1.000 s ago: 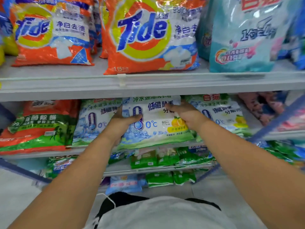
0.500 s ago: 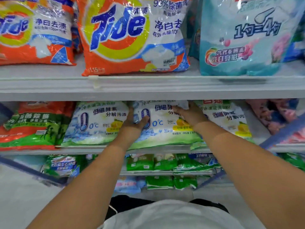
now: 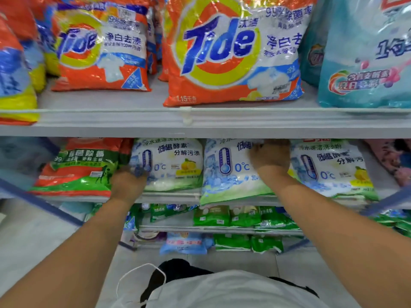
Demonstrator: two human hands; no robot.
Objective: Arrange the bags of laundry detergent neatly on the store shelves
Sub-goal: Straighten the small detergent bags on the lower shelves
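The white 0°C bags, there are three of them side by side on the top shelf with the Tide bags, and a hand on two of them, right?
Not quite. The three white 0°C bags sit on the shelf below the Tide bags, as the head view shows. The left hand is at the leftmost one, the right hand on the middle one.

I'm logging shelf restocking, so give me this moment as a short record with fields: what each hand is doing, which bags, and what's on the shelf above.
setting: store shelves, seen from a head camera
left hand: at the lower left corner of the left 0°C detergent bag; grip blurred
right hand: on the upper right of the middle 0°C detergent bag
same shelf: right 0°C detergent bag, orange-and-green bag at far left
shelf above: two Tide bags, teal bag
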